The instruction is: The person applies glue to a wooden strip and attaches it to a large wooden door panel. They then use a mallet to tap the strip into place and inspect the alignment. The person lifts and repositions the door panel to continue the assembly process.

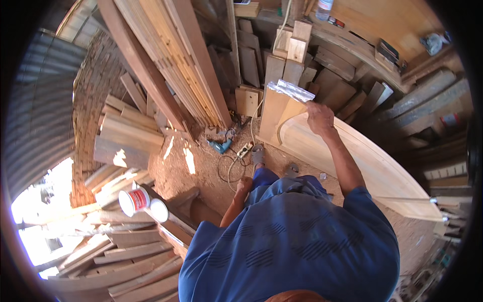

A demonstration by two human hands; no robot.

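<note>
Standing in head view: curved wooden panel (347, 148), silvery strip (292, 90) at upper corner. Strip's end is touched by right hand (320, 118); left hand (245, 184) is lowered beside blue trousers (264, 176); neither grip's state can be told.

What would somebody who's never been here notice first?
Probably the big blue shirt filling the lower middle. Next, the right hand at the right end of a shiny silver strip, beside a pale wooden panel that stretches down to the right. Near the middle, a blue-green power tool lies on the floor.
</note>
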